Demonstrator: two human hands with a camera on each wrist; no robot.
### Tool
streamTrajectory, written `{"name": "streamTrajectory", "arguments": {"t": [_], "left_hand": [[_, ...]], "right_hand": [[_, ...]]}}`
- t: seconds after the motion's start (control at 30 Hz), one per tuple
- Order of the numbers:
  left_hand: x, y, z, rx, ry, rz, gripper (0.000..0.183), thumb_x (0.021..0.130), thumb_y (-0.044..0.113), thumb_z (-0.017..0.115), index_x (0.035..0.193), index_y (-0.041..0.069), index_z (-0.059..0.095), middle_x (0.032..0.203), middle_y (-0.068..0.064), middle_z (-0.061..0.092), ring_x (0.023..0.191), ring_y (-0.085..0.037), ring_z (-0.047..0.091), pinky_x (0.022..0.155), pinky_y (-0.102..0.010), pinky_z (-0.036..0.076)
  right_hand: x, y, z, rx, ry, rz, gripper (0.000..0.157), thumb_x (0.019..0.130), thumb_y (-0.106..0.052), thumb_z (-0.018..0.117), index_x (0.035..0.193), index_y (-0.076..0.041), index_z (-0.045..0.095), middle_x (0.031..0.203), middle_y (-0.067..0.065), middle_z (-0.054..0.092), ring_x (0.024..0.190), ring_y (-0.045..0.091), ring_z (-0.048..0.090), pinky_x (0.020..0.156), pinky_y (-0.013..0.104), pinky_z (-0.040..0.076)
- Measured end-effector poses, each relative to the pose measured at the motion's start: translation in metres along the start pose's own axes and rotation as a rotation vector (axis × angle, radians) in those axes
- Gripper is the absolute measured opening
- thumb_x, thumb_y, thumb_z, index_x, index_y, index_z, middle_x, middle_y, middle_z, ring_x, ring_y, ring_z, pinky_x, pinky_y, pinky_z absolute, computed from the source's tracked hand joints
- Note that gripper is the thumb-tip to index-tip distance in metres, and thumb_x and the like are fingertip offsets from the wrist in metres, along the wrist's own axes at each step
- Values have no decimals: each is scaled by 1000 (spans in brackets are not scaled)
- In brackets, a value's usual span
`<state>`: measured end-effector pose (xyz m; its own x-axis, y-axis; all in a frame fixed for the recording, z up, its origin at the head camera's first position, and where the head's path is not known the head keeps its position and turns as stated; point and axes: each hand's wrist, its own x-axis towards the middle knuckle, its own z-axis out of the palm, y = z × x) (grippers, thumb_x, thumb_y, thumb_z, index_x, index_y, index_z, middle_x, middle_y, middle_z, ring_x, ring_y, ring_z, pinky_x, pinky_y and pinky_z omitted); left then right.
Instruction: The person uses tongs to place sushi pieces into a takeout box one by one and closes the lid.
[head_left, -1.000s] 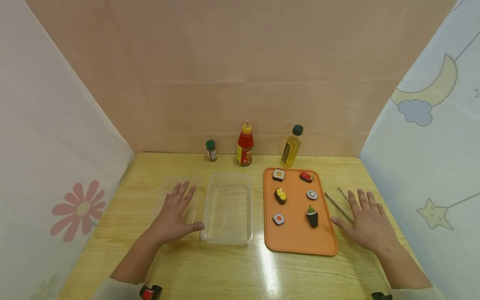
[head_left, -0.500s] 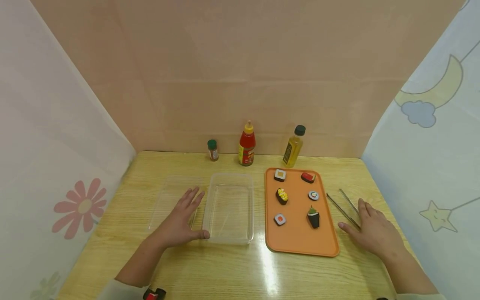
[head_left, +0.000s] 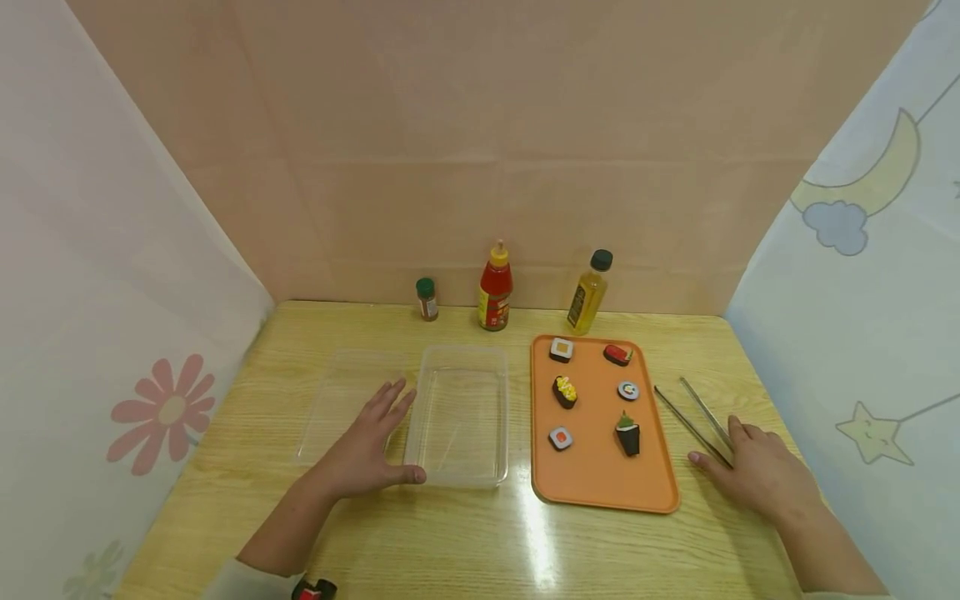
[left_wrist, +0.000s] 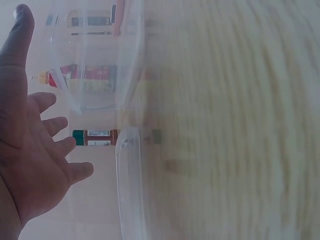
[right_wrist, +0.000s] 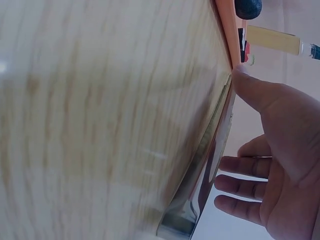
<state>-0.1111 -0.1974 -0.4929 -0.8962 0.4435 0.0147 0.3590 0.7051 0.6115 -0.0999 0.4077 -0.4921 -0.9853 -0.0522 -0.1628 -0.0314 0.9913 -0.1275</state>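
Note:
My left hand hovers with spread fingers at the left side of a clear plastic container. A flat clear lid lies partly beneath that hand. On the right, my right hand hangs over the handle end of metal tongs, which lie on the table with their arms apart. In the right wrist view the thumb and fingers stand spread above the tongs, not closed round them. An orange tray between the hands bears several toy sushi pieces, among them a hand roll and a corn-topped piece.
Along the back stand a small green-capped spice jar, a red sauce bottle and a dark-capped oil bottle. Patterned cloth walls flank the wooden table.
My right hand has drawn back toward the tongs' handle end, its fingers bending downward. My left hand has shifted slightly down and right, by the container's edge.

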Motion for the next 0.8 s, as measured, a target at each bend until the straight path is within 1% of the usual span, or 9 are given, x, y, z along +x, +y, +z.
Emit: {"name": "streamTrajectory", "arguments": {"t": [0.1, 0.17, 0.4, 0.5, 0.63, 0.7, 0.8], "left_hand": [[0, -2, 3, 13, -6, -1, 124, 73, 69, 82, 167, 16, 22, 175, 2, 2, 159, -36, 0, 111, -76, 28], [0, -4, 5, 21, -6, -3, 124, 73, 72, 80, 167, 17, 23, 174, 3, 2, 160, -35, 0, 111, -76, 29], [-1, -6, 10, 36, 12, 9, 124, 72, 78, 75, 167, 18, 23, 175, 0, 4, 160, -35, 1, 111, -75, 30], [-1, -6, 11, 36, 9, 3, 125, 72, 79, 74, 167, 17, 23, 175, -2, 5, 159, -35, 1, 111, -75, 30], [-2, -6, 11, 34, 9, -5, 124, 72, 79, 74, 167, 17, 24, 175, 1, 4, 160, -35, 1, 111, -74, 30], [-2, -5, 11, 30, 7, -12, 124, 72, 80, 74, 167, 18, 23, 174, 5, 1, 160, -34, 0, 111, -74, 30], [-1, -5, 11, 27, 5, -18, 124, 72, 82, 71, 167, 19, 22, 174, 6, 0, 160, -34, -1, 111, -75, 30]], "right_hand": [[-1, 3, 1, 1, -6, -4, 114, 93, -78, 51, 145, 22, 38, 134, 49, 46, 117, 69, 44, 83, 75, 45], [-2, 4, 1, 1, -12, -7, 110, 95, -76, 52, 143, 22, 40, 132, 49, 47, 117, 69, 44, 83, 74, 45], [-4, 8, 1, -11, -43, 2, 103, 98, -72, 50, 139, 22, 46, 131, 48, 49, 116, 68, 47, 83, 73, 46], [-4, 9, 1, -1, -61, 6, 96, 100, -67, 52, 138, 21, 48, 128, 46, 51, 113, 67, 50, 80, 72, 47], [-4, 10, 1, 10, -65, 6, 81, 102, -54, 58, 133, 20, 52, 123, 43, 55, 109, 63, 55, 78, 68, 49], [-4, 10, 1, 16, -66, 11, 76, 102, -50, 59, 131, 20, 53, 122, 41, 55, 107, 62, 56, 78, 67, 50], [-4, 9, 1, 23, -70, 18, 74, 103, -48, 60, 130, 20, 53, 123, 42, 55, 108, 63, 56, 81, 68, 49]]}}
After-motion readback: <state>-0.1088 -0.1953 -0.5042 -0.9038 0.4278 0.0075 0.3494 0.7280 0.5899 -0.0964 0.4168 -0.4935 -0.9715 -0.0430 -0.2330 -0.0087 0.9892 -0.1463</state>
